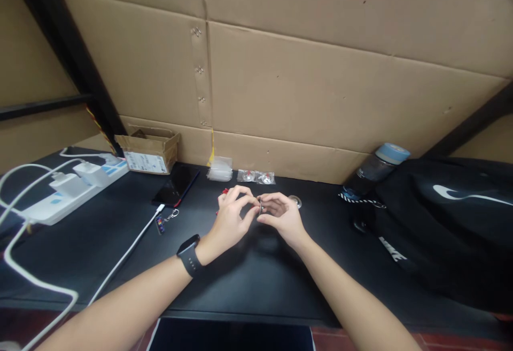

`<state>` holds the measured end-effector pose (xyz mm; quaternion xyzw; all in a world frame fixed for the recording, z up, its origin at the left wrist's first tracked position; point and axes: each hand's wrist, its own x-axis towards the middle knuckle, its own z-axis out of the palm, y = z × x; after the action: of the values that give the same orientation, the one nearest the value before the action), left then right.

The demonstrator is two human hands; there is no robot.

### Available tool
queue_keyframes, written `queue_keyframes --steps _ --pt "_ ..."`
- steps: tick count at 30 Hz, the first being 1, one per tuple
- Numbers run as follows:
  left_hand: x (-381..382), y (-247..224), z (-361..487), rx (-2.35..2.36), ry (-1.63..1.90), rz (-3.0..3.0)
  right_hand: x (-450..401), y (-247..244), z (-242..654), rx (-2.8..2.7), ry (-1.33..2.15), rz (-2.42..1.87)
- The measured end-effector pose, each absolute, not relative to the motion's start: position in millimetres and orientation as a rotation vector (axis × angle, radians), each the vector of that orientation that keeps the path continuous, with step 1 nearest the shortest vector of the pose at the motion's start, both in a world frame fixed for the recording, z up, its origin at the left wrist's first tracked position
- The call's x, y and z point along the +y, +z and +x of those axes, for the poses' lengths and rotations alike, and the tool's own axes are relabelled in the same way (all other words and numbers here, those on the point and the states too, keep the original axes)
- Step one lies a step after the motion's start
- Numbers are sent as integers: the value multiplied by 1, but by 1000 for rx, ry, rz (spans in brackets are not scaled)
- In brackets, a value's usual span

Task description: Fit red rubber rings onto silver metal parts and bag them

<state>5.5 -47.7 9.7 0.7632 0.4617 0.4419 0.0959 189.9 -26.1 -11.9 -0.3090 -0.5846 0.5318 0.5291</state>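
My left hand [232, 215], with a black watch [189, 255] on its wrist, pinches a thin, shiny, round-looking piece [261, 205] seen edge-on. From the other side my right hand [285, 217] curls its thumb and fingers onto the same piece, above the black tabletop. What exactly the piece is, I cannot make out. Something red [225, 191] lies behind my left hand, mostly hidden. Just past my right hand rests a clear round disc [295, 201]. Beyond both hands are two small clear packets [256, 177] with red and silvery contents, beside a stack of clear plastic sleeves [220, 169].
On the left are a power strip [76, 185] with white cables, an open cardboard box [148, 150], a dark phone [176, 186] and a keychain [161, 224]. A blue-capped bottle [372, 169] and a black backpack [449, 233] occupy the right. Cardboard [280, 89] walls the back.
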Motion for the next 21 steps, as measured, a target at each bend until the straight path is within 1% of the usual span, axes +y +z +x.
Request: queue_keyframes --steps 6,10,15,21 --pt "-48 9 3 1345 1276 2385 -28 -9 188 -1366 1298 -726" --pt "-48 11 -1 1318 1321 2406 -29 -7 190 -1379 1303 -694" --pt "-50 17 -2 1258 1343 2346 -30 -5 190 -1385 1297 -687" --pt "-51 16 -2 1282 1464 2229 -34 -1 188 -1374 1280 -690"
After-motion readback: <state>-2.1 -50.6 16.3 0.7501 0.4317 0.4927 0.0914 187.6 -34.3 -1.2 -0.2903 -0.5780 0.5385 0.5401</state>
